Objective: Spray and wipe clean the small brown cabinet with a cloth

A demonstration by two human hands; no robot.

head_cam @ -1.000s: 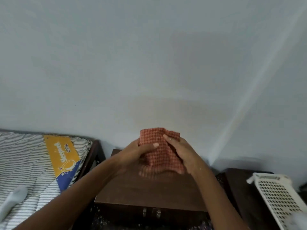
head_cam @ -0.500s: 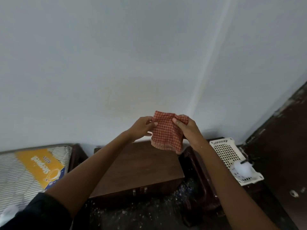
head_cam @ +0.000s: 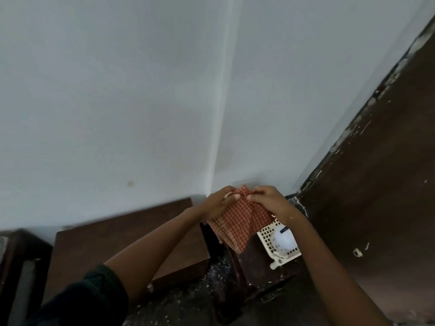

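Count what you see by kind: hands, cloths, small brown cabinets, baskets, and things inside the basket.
Hands: 2, left hand and right hand
Checked cloth, held in both hands: 1
Small brown cabinet: 1
White basket: 1
White round object in the basket: 1
Total: 6

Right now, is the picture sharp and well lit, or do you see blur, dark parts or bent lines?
Head view: dim, even light, no glare; the floor by the cabinet is nearly black. Head view: motion blur softens the cloth, the left hand, the right hand and the basket. Head view: the wide lens makes the wall corner lean.
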